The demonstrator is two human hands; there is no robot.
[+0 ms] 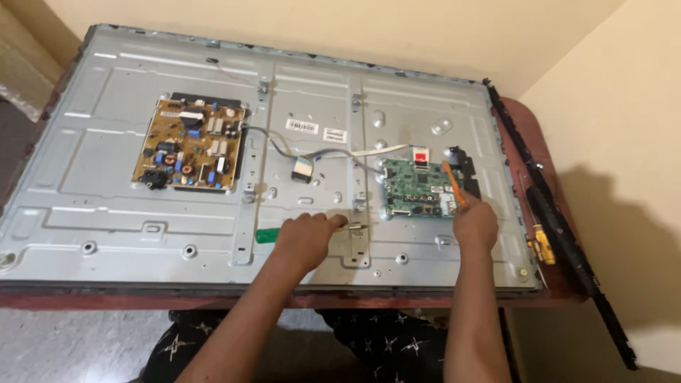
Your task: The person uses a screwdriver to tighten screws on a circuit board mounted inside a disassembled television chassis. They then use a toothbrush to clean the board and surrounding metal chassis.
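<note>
I look down and see a big flat TV panel [106, 191] lying on its face, with its grey metal back up. It rests on a reddish tabletop [525, 120] and covers almost all of it. My left hand [306, 237] is curled shut around a screwdriver with a green handle [267, 235]. The green end sticks out to the left of my fist, and the metal tip [352, 226] points right and touches a small spot on the upright metal strip [358, 142] near the bottom edge of the panel. My right hand [475, 223] is closed around a thin orange tool [453, 184]. The orange tool slants up and to the left from my fingers, and its far end lies over the right side of the green circuit board [418, 188]. A small red and white tag [421, 154] sits at the top of that board. Far to the left is a yellow-brown circuit board [190, 145] with lots of little parts on it. Grey wires [280, 145] and a flat white ribbon cable [379, 150] run between the two boards. On the right, a long black plastic strip [560, 220] lies along the edge of the panel, and a yellow tool [543, 245] lies just beside it. I cannot tell what kind of tool the yellow one is.
</note>
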